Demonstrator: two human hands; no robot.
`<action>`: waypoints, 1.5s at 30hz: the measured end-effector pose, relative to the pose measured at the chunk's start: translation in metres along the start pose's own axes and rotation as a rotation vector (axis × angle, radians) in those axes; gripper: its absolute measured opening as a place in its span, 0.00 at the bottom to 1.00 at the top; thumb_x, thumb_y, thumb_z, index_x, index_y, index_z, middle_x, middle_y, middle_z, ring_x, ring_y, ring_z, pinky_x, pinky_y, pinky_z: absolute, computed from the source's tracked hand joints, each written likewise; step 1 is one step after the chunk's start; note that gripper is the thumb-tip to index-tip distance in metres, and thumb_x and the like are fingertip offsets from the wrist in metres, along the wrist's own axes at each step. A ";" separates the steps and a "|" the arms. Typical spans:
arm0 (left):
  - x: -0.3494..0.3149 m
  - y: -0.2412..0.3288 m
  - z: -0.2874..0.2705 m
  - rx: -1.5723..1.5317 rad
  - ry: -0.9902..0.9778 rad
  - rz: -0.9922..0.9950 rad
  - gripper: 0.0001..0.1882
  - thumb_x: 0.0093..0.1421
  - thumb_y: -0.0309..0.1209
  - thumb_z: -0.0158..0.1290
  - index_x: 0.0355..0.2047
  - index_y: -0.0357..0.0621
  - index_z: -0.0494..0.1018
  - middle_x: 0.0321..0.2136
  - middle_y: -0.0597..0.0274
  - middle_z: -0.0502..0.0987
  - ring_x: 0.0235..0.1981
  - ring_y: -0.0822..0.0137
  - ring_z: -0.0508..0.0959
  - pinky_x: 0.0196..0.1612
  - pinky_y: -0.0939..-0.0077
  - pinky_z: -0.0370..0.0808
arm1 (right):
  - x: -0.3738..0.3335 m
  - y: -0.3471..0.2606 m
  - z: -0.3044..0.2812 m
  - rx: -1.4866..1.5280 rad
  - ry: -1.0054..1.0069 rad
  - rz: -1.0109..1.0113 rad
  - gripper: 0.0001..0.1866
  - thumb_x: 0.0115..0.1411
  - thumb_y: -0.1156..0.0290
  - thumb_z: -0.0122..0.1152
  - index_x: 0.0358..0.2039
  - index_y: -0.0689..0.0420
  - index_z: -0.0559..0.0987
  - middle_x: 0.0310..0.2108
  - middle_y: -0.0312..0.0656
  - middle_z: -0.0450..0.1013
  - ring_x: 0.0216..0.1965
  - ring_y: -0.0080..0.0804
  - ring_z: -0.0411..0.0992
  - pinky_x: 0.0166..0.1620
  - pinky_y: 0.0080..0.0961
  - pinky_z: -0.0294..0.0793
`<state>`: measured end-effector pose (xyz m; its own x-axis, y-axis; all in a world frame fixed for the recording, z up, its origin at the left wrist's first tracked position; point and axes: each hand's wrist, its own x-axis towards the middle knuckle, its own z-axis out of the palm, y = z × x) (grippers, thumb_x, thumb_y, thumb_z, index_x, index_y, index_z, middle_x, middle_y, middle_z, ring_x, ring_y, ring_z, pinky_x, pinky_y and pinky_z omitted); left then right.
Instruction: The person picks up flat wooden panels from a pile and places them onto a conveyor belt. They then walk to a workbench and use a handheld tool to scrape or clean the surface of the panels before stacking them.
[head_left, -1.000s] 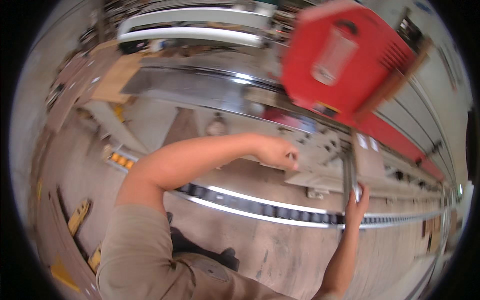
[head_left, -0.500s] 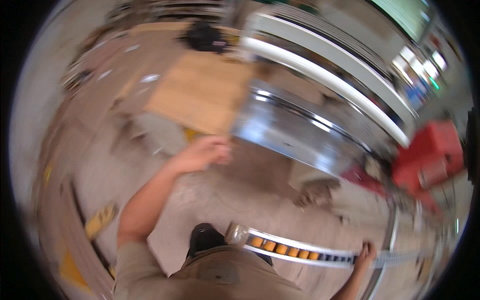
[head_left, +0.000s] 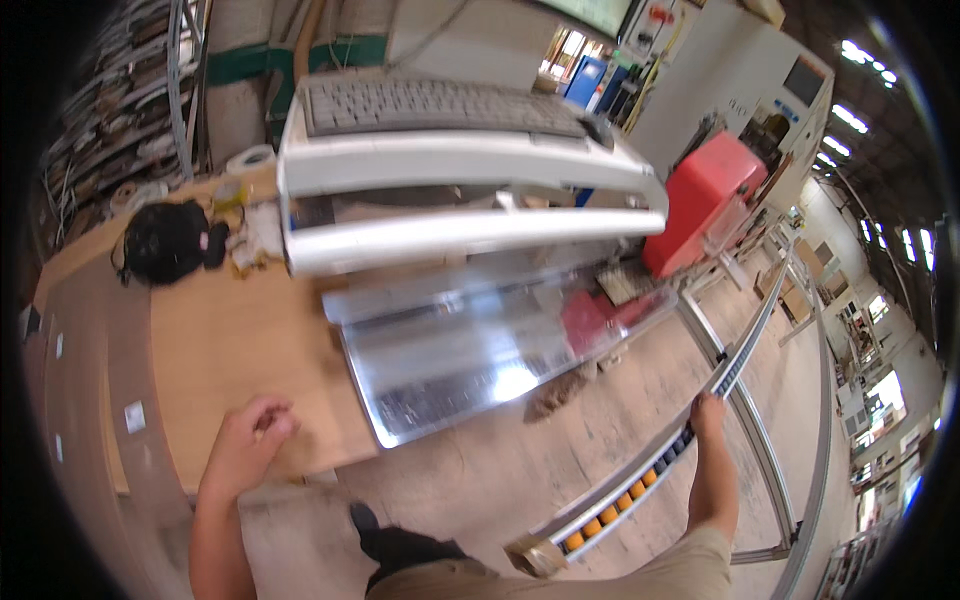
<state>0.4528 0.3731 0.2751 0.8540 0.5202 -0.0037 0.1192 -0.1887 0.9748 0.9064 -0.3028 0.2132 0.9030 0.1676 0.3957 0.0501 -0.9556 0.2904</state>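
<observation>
At the lower left, my left hand hovers over the near part of a wooden tabletop. Its fingers are loosely bent, with a gap beside the thumb, and nothing shows in it. My right hand is closed on a long, narrow roller track running from near my body toward the far right. Orange rollers line the near stretch of the track and dark ones follow close to the hand. The underside of my right grip is hidden.
A shiny metal tray adjoins the tabletop. Beyond it stand a white machine frame carrying a keyboard, and a red machine housing. A black bundle lies far left. Metal rails cross the floor at right.
The view has swung, bringing the keyboard and right-hand workshop into sight. My left hand now appears over the tabletop instead of the floor. My right hand stays on the roller track.
</observation>
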 end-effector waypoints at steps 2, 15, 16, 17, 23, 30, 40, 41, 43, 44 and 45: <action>-0.006 -0.006 -0.047 -0.007 0.033 -0.010 0.11 0.63 0.27 0.52 0.43 0.31 0.71 0.31 0.57 0.79 0.35 0.70 0.79 0.41 0.76 0.75 | -0.015 -0.052 -0.022 0.177 0.021 -0.031 0.09 0.49 0.69 0.65 0.33 0.55 0.82 0.33 0.48 0.78 0.40 0.50 0.74 0.45 0.43 0.74; -0.119 -0.040 -0.349 0.242 0.446 -0.227 0.20 0.67 0.36 0.51 0.54 0.36 0.69 0.42 0.52 0.78 0.41 0.65 0.78 0.41 0.71 0.76 | -0.139 -0.527 -0.381 1.098 0.210 -1.208 0.12 0.46 0.75 0.63 0.35 0.55 0.78 0.20 0.40 0.71 0.22 0.41 0.72 0.25 0.37 0.70; -0.136 -0.036 -0.365 0.180 0.537 -0.105 0.16 0.65 0.32 0.53 0.48 0.34 0.70 0.35 0.58 0.77 0.36 0.69 0.78 0.38 0.74 0.76 | -0.156 -0.562 -0.400 1.130 0.170 -1.317 0.13 0.47 0.75 0.63 0.36 0.55 0.78 0.21 0.40 0.71 0.23 0.41 0.73 0.25 0.36 0.70; -0.142 -0.035 -0.379 0.127 0.638 0.017 0.11 0.62 0.28 0.54 0.42 0.32 0.72 0.27 0.63 0.76 0.31 0.72 0.77 0.35 0.76 0.76 | -0.164 -0.592 -0.416 1.114 0.123 -1.362 0.13 0.47 0.75 0.63 0.36 0.55 0.78 0.21 0.41 0.72 0.23 0.41 0.73 0.26 0.36 0.70; -0.188 0.010 -0.510 0.580 0.583 0.146 0.11 0.59 0.35 0.58 0.34 0.38 0.76 0.22 0.60 0.75 0.24 0.70 0.73 0.30 0.73 0.71 | -0.317 -0.739 -0.519 1.143 -0.286 -1.510 0.08 0.52 0.77 0.63 0.34 0.58 0.80 0.28 0.46 0.78 0.31 0.43 0.78 0.34 0.34 0.78; -0.340 -0.085 -0.768 1.198 1.137 -0.234 0.34 0.60 0.52 0.54 0.55 0.33 0.68 0.48 0.43 0.75 0.51 0.47 0.73 0.54 0.58 0.69 | -0.476 -0.967 -0.676 1.206 -0.976 -1.601 0.15 0.63 0.64 0.60 0.45 0.60 0.77 0.35 0.43 0.78 0.34 0.31 0.74 0.41 0.25 0.73; -0.324 -0.163 -0.836 0.288 0.408 -0.472 0.43 0.56 0.64 0.51 0.58 0.41 0.71 0.60 0.49 0.69 0.59 0.55 0.70 0.61 0.64 0.63 | -0.652 -1.141 -0.758 1.490 -1.429 -0.800 0.42 0.61 0.43 0.54 0.68 0.56 0.58 0.66 0.51 0.57 0.65 0.51 0.58 0.62 0.46 0.63; -0.326 -0.160 -0.830 0.328 0.402 -0.462 0.41 0.55 0.62 0.54 0.56 0.40 0.73 0.57 0.49 0.72 0.56 0.55 0.72 0.57 0.62 0.67 | -0.658 -1.141 -0.758 1.551 -1.455 -0.775 0.41 0.61 0.44 0.54 0.67 0.57 0.60 0.64 0.51 0.59 0.64 0.49 0.60 0.61 0.45 0.64; -0.318 -0.148 -0.813 0.413 0.335 -0.512 0.41 0.55 0.62 0.54 0.56 0.39 0.74 0.56 0.48 0.73 0.54 0.55 0.74 0.55 0.61 0.69 | -0.659 -1.134 -0.750 1.707 -1.604 -0.704 0.35 0.62 0.47 0.53 0.63 0.56 0.64 0.59 0.49 0.65 0.59 0.45 0.65 0.59 0.42 0.67; -0.317 -0.142 -0.808 0.463 0.314 -0.544 0.40 0.55 0.61 0.54 0.55 0.38 0.74 0.55 0.47 0.73 0.53 0.55 0.74 0.54 0.61 0.70 | -0.661 -1.133 -0.749 1.789 -1.690 -0.677 0.32 0.63 0.48 0.53 0.60 0.56 0.67 0.57 0.48 0.68 0.57 0.43 0.68 0.58 0.40 0.69; -0.316 -0.145 -0.798 0.379 0.334 -0.517 0.43 0.55 0.63 0.53 0.54 0.32 0.73 0.55 0.42 0.73 0.54 0.52 0.75 0.54 0.60 0.71 | -0.659 -1.132 -0.746 1.885 -1.805 -0.548 0.26 0.62 0.54 0.55 0.55 0.57 0.69 0.49 0.46 0.73 0.51 0.39 0.72 0.54 0.37 0.71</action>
<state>-0.2385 0.9009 0.3128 0.4478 0.8364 -0.3159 0.6852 -0.0941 0.7222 -0.0638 0.8498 0.2734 0.0145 0.9543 -0.2985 -0.4827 -0.2547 -0.8379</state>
